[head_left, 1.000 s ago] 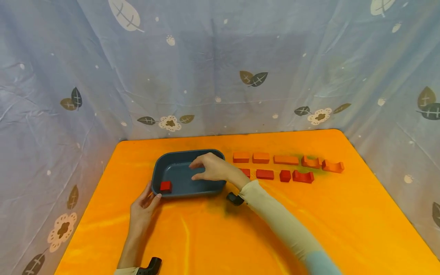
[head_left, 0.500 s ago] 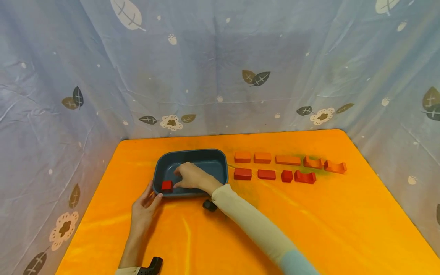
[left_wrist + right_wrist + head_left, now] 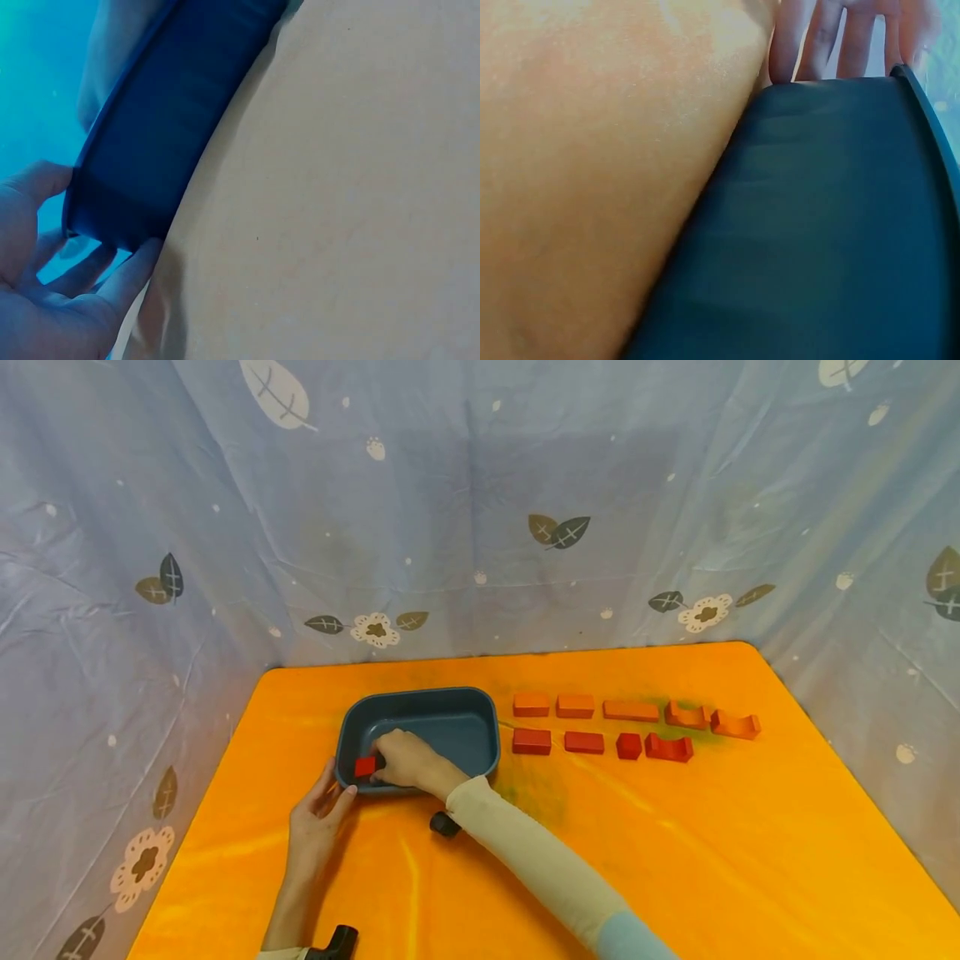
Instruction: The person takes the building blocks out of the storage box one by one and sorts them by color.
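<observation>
**Red cube at right fingertips, near-left corner of tray**

The red cube (image 3: 365,767) is seen inside the dark blue tray (image 3: 450,696), in its near-left corner, close against the near wall. The right hand (image 3: 403,760) is reached into the tray from the right, and its fingers (image 3: 381,763) are set against the cube's right side; the cube thus lies directly left of the fingertips. The fingers are curled toward the cube, but whether it is actually pinched cannot be told, as the far side of the contact is hidden by the hand. No long axis is offered by the cube; it looks roughly equal on all sides.

The left hand (image 3: 318,816) is placed outside the tray at the same corner, fingers spread and straight, touching the outer wall and rim; nothing is gripped. This is confirmed in the left wrist view, where the thumb (image 3: 37,180) and a fingertip are laid on the tray's corner (image 3: 112,217). Both hands are near the cube, but only the right is inside the wall with it.

Right of the tray, well apart from both hands, two rows of red and orange blocks (image 3: 585,742) are laid on the orange bench (image 3: 675,860).
</observation>
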The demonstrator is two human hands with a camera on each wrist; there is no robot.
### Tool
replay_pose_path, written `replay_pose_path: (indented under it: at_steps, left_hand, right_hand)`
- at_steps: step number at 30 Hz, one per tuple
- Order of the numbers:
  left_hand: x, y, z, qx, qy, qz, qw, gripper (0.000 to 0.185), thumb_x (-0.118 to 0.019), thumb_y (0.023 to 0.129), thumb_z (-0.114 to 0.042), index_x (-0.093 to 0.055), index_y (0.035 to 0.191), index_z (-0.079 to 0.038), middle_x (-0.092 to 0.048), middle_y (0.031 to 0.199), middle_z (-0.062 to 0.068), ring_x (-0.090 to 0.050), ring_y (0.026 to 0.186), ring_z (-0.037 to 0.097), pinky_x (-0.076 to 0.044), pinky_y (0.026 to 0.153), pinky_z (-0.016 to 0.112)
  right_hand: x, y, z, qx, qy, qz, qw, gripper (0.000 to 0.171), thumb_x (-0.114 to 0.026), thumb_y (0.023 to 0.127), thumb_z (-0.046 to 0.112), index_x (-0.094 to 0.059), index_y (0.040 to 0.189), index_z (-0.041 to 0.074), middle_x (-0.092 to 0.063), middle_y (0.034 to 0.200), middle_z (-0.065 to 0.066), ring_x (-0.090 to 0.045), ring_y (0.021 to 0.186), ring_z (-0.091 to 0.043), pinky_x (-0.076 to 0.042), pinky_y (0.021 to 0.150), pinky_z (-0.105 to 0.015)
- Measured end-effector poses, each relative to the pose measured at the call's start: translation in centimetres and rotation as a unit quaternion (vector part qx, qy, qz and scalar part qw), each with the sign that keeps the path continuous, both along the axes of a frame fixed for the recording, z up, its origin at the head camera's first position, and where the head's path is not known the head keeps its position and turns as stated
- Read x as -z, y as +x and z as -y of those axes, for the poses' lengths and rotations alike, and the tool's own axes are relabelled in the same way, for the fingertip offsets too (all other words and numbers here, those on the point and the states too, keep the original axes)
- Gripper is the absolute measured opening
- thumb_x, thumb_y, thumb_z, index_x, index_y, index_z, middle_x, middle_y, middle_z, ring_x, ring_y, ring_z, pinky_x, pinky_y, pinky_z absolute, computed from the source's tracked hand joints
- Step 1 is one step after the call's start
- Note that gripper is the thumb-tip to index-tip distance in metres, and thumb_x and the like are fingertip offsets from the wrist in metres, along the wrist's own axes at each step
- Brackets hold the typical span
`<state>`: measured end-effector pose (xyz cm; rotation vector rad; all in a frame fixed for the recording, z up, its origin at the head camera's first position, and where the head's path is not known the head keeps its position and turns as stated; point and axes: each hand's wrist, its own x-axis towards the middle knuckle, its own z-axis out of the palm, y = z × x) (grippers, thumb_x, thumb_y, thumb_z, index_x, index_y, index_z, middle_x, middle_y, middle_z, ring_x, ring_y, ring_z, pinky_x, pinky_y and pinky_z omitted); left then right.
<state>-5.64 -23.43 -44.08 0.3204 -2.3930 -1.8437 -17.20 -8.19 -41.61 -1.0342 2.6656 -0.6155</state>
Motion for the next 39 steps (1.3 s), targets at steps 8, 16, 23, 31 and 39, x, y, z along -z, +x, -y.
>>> replay_pose_path:
  at_steps: [8,16,23,31,39]
  left_hand:
    - [-0.1,-0.1,-0.1,-0.004,-0.007,0.003,1.0000,0.064,-0.065,0.096,-0.022,-0.036,0.153,-0.019,-0.035,0.156,0.002,-0.039,0.138,0.032,-0.042,0.089,0.004]
    - [-0.4,-0.3,-0.2,-0.013,-0.003,0.015,0.9998,0.065,-0.065,0.096,-0.024,-0.035,0.153,-0.020,-0.036,0.155,0.003,-0.040,0.138,0.031,-0.043,0.087,0.004]
    - [-0.4,-0.1,-0.3,-0.017,0.003,0.026,0.9995,0.064,-0.065,0.096,-0.024,-0.035,0.153,-0.022,-0.036,0.155,0.003,-0.039,0.138,0.029,-0.044,0.085,0.004]
    - [-0.2,-0.1,-0.2,-0.015,0.007,0.027,0.9995,0.065,-0.064,0.096,-0.025,-0.034,0.153,-0.022,-0.035,0.156,0.003,-0.038,0.139,0.030,-0.044,0.085,0.004]
    - [-0.1,-0.2,-0.2,-0.018,0.003,0.028,0.9995,0.065,-0.065,0.096,-0.024,-0.034,0.153,-0.024,-0.036,0.155,0.001,-0.039,0.139,0.028,-0.044,0.086,0.005]
  right_hand:
    - [-0.8,-0.8,-2.0,0.011,-0.058,0.018,0.998,0.028,-0.078,0.085,0.021,-0.074,0.110,0.008,-0.071,0.097,0.001,-0.059,0.077,-0.007,-0.049,0.070,-0.015]
    - [-2.4,-1.7,-7.0,0.056,-0.152,0.070,0.984,0.034,-0.079,0.084,0.019,-0.072,0.115,0.005,-0.072,0.107,-0.005,-0.066,0.087,-0.010,-0.053,0.078,-0.016]
    - [-1.3,-1.9,-11.6,0.073,-0.252,0.134,0.956,0.032,-0.078,0.084,0.012,-0.070,0.114,0.002,-0.070,0.106,-0.010,-0.069,0.089,-0.017,-0.056,0.078,-0.021]
    - [-1.6,-0.8,-15.9,0.098,-0.323,0.182,0.924,0.037,-0.075,0.086,0.007,-0.066,0.121,0.000,-0.064,0.119,-0.015,-0.068,0.103,-0.027,-0.058,0.084,-0.031]
    - [-1.2,0.0,-22.7,0.146,-0.322,0.159,0.922,0.038,-0.075,0.087,0.014,-0.066,0.122,0.003,-0.064,0.122,-0.015,-0.068,0.101,-0.030,-0.058,0.082,-0.034]
